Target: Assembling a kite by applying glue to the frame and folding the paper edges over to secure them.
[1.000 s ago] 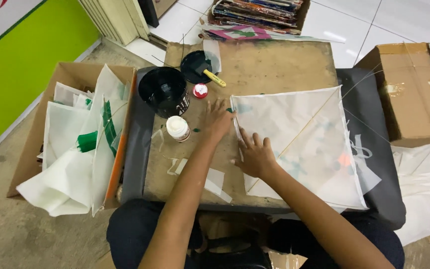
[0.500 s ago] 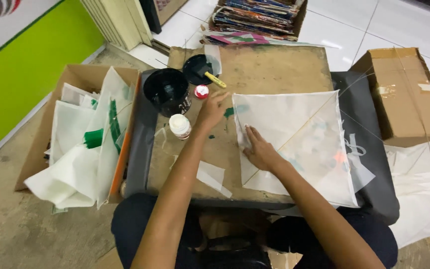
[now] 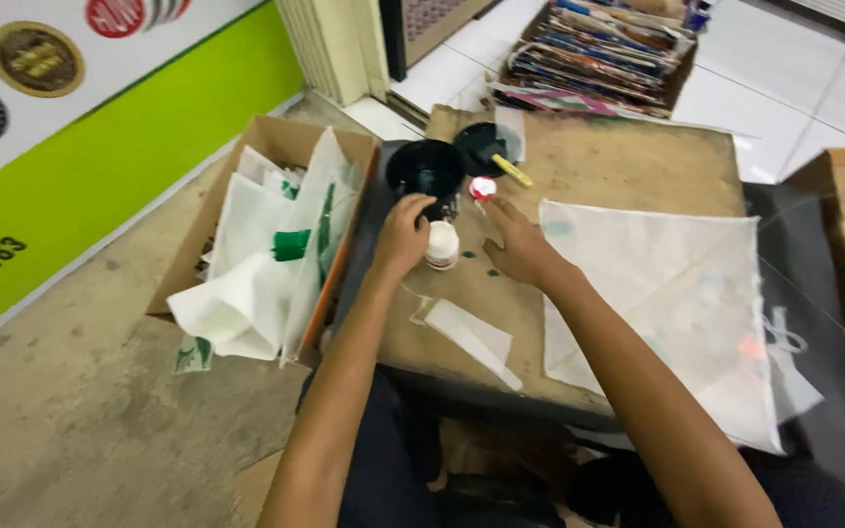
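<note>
Your left hand (image 3: 403, 233) sits at the far left of the wooden board (image 3: 618, 166), fingers curled loosely around the small white bottle (image 3: 441, 244), touching its left side. Whether they truly clamp it, you cannot tell. The bottle stands upright just near of the black bowl (image 3: 424, 168). It looks light, rigid plastic, smooth and a bit slippery if glue has run down it, so take it around the middle of the body, not the cap. It would likely tip easily, being narrow at the base.

Your right hand (image 3: 518, 249) rests flat on the board just right of the bottle, fingers spread narrowly and holding nothing, pointing toward the small red-and-white cap (image 3: 482, 188). To its right lies the white paper kite (image 3: 677, 293), thin, limp and easily torn or creased; handle it by its edges or spine. A loose paper strip (image 3: 471, 337) lies near you, light enough to shift at a touch.
</note>
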